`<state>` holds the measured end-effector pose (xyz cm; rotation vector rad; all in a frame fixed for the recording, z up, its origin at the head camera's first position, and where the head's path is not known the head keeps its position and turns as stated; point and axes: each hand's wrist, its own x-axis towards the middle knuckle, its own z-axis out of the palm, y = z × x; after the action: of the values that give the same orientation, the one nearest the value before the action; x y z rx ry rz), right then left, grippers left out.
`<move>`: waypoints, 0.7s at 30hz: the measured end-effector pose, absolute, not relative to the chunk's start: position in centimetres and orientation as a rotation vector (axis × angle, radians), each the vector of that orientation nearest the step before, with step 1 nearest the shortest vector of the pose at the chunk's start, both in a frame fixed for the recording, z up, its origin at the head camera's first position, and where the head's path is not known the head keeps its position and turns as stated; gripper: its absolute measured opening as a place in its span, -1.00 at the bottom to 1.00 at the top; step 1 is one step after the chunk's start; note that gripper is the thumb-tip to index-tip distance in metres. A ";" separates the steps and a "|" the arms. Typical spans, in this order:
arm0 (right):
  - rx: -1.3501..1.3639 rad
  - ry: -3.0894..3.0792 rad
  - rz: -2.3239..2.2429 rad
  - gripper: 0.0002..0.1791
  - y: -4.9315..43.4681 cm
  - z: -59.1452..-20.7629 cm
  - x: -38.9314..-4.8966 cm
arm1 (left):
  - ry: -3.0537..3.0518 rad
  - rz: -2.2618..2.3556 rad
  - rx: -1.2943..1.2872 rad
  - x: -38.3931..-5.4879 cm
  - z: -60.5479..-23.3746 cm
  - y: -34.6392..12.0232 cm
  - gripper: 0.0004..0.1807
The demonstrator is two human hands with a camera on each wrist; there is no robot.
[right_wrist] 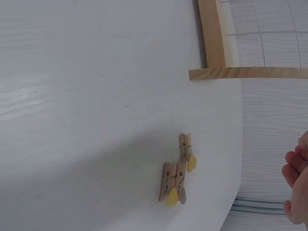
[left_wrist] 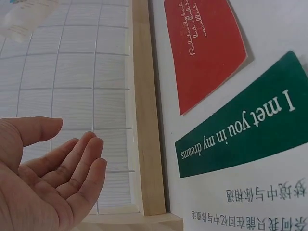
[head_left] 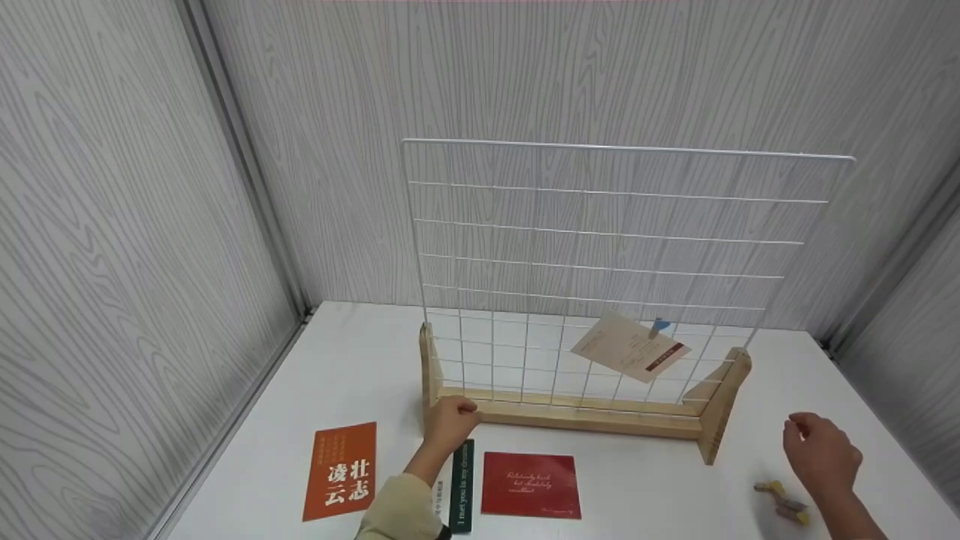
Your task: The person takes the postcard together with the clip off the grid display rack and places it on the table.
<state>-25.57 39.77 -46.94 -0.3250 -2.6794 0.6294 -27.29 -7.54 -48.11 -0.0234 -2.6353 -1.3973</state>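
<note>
My left hand (head_left: 452, 420) is held over the front beam of a wooden stand (head_left: 592, 421), its fingers loosely bent around nothing. The left wrist view shows its palm bare, beside a white wire grid (left_wrist: 72, 72). Off to the right, my right hand (head_left: 823, 454) hovers above the table, also empty with relaxed fingers. Nearest to it lie several small wooden clothespins (right_wrist: 168, 183) with yellow and pale ornaments. On the grid hangs a tilted cream card (head_left: 628, 346), clipped by a clothespin with a blue ornament (head_left: 659, 326).
In front of the stand lie a red card (head_left: 530, 485) and a green and white card (left_wrist: 240, 120), partly covered by my left forearm. An orange card (head_left: 340, 471) with white characters lies further left. Wood-grain panels (head_left: 525, 75) enclose the white table (head_left: 352, 360).
</note>
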 end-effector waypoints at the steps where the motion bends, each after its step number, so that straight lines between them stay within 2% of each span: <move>1: -0.308 -2.664 0.629 -0.70 39.6 -46.7 -25.6 | -2.635 -1.398 -0.020 -27.3 -47.9 -7.4 -0.83; 21: 0.000 -2.268 0.592 -0.85 36.8 -43.9 -27.2 | -2.486 -1.515 -0.077 -28.4 -46.2 -5.0 -0.80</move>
<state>-27.18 36.82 -43.89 0.0005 -2.2675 0.5924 -28.44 -5.02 -46.20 -0.0775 -2.4864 -1.5146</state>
